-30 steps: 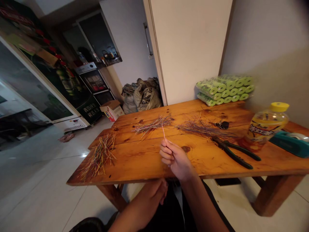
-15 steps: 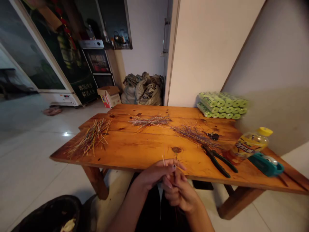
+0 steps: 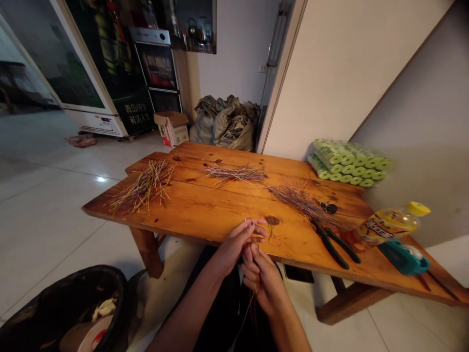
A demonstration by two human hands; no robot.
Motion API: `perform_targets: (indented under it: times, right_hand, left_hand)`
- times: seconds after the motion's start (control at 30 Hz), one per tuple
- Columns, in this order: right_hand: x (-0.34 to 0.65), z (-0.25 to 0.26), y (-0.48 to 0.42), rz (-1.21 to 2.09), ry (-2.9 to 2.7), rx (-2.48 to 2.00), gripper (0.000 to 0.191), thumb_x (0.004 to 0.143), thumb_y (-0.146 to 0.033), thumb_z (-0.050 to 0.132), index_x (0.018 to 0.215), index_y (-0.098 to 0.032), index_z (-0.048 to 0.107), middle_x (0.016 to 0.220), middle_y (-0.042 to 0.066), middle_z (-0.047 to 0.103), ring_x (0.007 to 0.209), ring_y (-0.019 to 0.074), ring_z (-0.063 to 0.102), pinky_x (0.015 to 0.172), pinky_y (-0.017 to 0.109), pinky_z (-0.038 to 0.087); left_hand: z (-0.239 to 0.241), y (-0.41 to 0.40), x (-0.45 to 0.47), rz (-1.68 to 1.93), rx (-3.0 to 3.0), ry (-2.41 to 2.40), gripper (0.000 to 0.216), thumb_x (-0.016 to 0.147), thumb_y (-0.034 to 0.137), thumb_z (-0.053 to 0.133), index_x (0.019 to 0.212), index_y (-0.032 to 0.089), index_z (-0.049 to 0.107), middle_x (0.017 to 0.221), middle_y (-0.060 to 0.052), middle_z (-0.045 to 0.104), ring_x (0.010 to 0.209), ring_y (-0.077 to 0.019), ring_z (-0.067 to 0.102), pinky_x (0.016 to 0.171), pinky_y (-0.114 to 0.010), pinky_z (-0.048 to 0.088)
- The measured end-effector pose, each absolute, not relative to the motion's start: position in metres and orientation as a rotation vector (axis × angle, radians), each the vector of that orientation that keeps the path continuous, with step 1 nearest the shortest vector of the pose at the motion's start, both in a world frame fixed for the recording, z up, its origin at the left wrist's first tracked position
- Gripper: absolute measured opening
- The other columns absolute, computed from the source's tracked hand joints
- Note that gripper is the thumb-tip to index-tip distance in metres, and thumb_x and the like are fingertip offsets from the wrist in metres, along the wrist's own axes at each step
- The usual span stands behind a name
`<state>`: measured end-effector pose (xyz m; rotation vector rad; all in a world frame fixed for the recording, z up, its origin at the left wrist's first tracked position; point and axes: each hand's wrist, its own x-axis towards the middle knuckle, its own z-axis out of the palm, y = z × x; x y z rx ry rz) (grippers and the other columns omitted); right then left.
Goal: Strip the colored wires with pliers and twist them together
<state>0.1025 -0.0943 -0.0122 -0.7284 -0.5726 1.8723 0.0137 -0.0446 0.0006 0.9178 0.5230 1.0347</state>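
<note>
My left hand [image 3: 238, 242] and my right hand [image 3: 262, 281] meet just over the table's near edge. Thin wires [image 3: 250, 305] hang down from my closed right hand, over my lap. A thin pale strand shows at my left thumb, pinched against the index finger, while its other fingers stretch out loosely. Three piles of thin coloured wires lie on the tabletop: one pile [image 3: 146, 188] at the left, another pile [image 3: 234, 172] at the back middle, and a third pile [image 3: 296, 200] at the right. Dark-handled pliers [image 3: 335, 247] rest right of my hands.
On the wooden table [image 3: 198, 205] also stand or lie a drink bottle [image 3: 388, 225], a teal tape dispenser [image 3: 405, 256], a black keyring item [image 3: 329, 208] and stacked green-wrapped rolls [image 3: 348, 161]. A black bin [image 3: 117, 288] stands at floor level, lower left.
The view has shifted, showing more of the bin. My left hand's fingers are spread a little more above the right, and the wires hanging below my right hand show more clearly.
</note>
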Motion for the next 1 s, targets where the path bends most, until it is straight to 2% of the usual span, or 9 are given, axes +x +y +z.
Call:
perform_targets:
  times: [0.07, 0.23, 0.37, 0.5, 0.63, 0.73, 0.83, 0.9, 1.0]
  right_hand:
    - [0.103, -0.011, -0.094, 1.835, -0.574, -0.717, 0.031, 0.079, -0.042, 0.057, 0.066, -0.018, 0.043, 0.048, -0.011, 0.022, 0.038, 0.0016, 0.008, 0.033, 0.013, 0.009]
    - [0.11, -0.01, -0.093, 1.758, -0.588, -0.713, 0.029, 0.08, -0.041, 0.056, 0.067, -0.019, 0.044, 0.048, -0.011, 0.021, 0.038, 0.0019, 0.007, 0.033, 0.013, 0.008]
    - [0.112, -0.01, -0.092, 1.659, -0.63, -0.8, 0.028, 0.08, -0.043, 0.055, 0.069, -0.018, 0.046, 0.047, -0.011, 0.023, 0.038, 0.0021, 0.009, 0.033, 0.013, 0.009]
    - [0.109, -0.012, -0.091, 1.594, -0.687, -0.868, 0.032, 0.082, -0.048, 0.049, 0.069, -0.018, 0.048, 0.046, -0.01, 0.029, 0.037, 0.0021, 0.011, 0.033, 0.014, 0.009]
    - [0.106, -0.015, -0.09, 1.531, -0.722, -0.883, 0.033, 0.084, -0.049, 0.045, 0.074, -0.018, 0.051, 0.047, -0.009, 0.035, 0.036, 0.0019, 0.013, 0.033, 0.015, 0.009]
    - [0.106, -0.02, -0.09, 1.464, -0.779, -0.908, 0.033, 0.085, -0.048, 0.043, 0.078, -0.017, 0.054, 0.05, -0.007, 0.04, 0.035, 0.002, 0.016, 0.033, 0.017, 0.011]
    - [0.108, -0.025, -0.091, 1.362, -0.876, -0.991, 0.034, 0.088, -0.047, 0.039, 0.082, -0.017, 0.055, 0.05, -0.007, 0.042, 0.035, 0.0028, 0.022, 0.034, 0.018, 0.015]
    - [0.108, -0.027, -0.093, 1.313, -0.931, -1.048, 0.035, 0.088, -0.047, 0.037, 0.082, -0.017, 0.055, 0.051, -0.007, 0.042, 0.037, 0.0034, 0.025, 0.035, 0.018, 0.018]
    - [0.109, -0.027, -0.095, 1.27, -0.984, -1.119, 0.034, 0.088, -0.047, 0.037, 0.083, -0.018, 0.055, 0.052, -0.007, 0.04, 0.04, 0.0043, 0.028, 0.038, 0.018, 0.021]
  left_hand:
    - [-0.002, -0.045, 0.014, 1.002, 0.931, 0.526, 0.034, 0.082, 0.038, 0.051, 0.104, 0.013, 0.06, 0.086, -0.007, 0.063, 0.081, -0.0138, 0.057, 0.079, -0.025, 0.041]
    - [-0.004, -0.047, 0.017, 0.95, 1.011, 0.585, 0.033, 0.082, 0.036, 0.051, 0.103, 0.013, 0.063, 0.087, -0.007, 0.066, 0.072, -0.0119, 0.058, 0.073, -0.023, 0.041]
    - [-0.001, -0.047, 0.021, 1.008, 1.076, 0.672, 0.026, 0.077, 0.034, 0.058, 0.086, 0.013, 0.068, 0.076, -0.004, 0.065, 0.077, -0.0148, 0.058, 0.077, -0.024, 0.041]
    - [0.001, -0.047, 0.022, 1.062, 1.086, 0.787, 0.024, 0.073, 0.035, 0.061, 0.073, 0.012, 0.068, 0.045, 0.005, 0.046, 0.052, -0.0093, 0.049, 0.066, -0.022, 0.041]
    - [-0.002, -0.047, 0.023, 1.079, 1.048, 0.815, 0.027, 0.073, 0.038, 0.061, 0.073, 0.013, 0.068, 0.041, 0.008, 0.037, 0.042, -0.0058, 0.039, 0.054, -0.02, 0.037]
    - [-0.003, -0.048, 0.024, 1.141, 0.964, 0.829, 0.026, 0.071, 0.037, 0.063, 0.074, 0.012, 0.068, 0.045, 0.006, 0.045, 0.044, -0.0055, 0.041, 0.051, -0.019, 0.036]
    - [-0.003, -0.048, 0.024, 1.205, 0.843, 0.855, 0.025, 0.068, 0.035, 0.065, 0.08, 0.013, 0.069, 0.064, 0.0, 0.061, 0.053, -0.0078, 0.051, 0.054, -0.019, 0.04]
    - [-0.004, -0.048, 0.024, 1.265, 0.813, 0.875, 0.024, 0.068, 0.033, 0.066, 0.081, 0.014, 0.07, 0.072, -0.002, 0.065, 0.063, -0.0101, 0.056, 0.06, -0.02, 0.043]
    - [-0.006, -0.046, 0.024, 1.349, 0.818, 0.915, 0.019, 0.068, 0.03, 0.066, 0.079, 0.015, 0.071, 0.07, -0.002, 0.066, 0.069, -0.0112, 0.057, 0.068, -0.021, 0.044]
